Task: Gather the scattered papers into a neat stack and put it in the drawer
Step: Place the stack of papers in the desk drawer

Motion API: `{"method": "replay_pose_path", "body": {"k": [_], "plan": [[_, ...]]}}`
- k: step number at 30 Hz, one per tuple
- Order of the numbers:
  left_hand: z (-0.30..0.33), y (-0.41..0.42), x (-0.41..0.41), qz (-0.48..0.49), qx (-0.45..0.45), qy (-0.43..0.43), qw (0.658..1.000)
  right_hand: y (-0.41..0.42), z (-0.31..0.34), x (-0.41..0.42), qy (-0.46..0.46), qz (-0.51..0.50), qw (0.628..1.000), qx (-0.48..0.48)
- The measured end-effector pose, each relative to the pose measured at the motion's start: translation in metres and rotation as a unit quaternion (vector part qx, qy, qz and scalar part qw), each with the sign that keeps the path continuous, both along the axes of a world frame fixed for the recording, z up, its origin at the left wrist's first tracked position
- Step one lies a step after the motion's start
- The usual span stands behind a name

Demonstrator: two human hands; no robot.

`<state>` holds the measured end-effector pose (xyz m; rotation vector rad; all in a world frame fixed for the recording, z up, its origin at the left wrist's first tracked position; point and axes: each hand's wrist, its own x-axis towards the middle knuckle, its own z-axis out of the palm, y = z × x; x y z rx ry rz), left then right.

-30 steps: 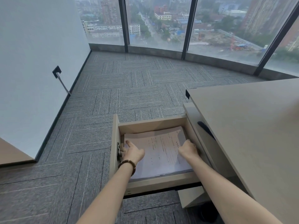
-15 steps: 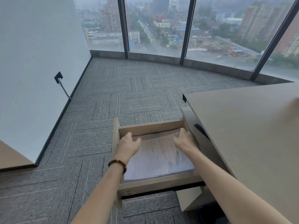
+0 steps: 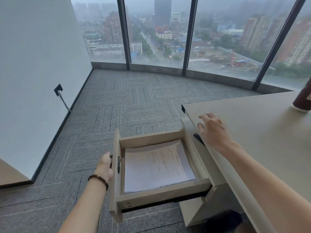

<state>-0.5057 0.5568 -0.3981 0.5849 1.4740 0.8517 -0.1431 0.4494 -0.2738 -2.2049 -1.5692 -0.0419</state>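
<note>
The stack of papers lies flat inside the open drawer, just right of my left hand, which grips the drawer front. My right hand hovers, fingers spread, over the desk. Remaining step, as I judge: close the drawer.

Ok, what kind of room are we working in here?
Most likely a high-rise office: a desk with a pull-out drawer holding a paper stack, grey carpet tiles, and floor-to-ceiling windows over a city.
</note>
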Motion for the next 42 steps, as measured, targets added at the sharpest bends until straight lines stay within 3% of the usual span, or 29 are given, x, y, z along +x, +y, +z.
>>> {"method": "replay_pose_path", "body": {"k": [5, 42], "plan": [[-0.008, -0.004, 0.008, -0.017, -0.012, -0.003, 1.0, -0.007, -0.016, 0.031, -0.042, -0.067, 0.991, -0.108], [-0.028, -0.055, 0.258, -0.165, 0.042, -0.111, 0.979, -0.007, -0.025, 0.045, 0.042, -0.073, 0.996, -0.032]]}}
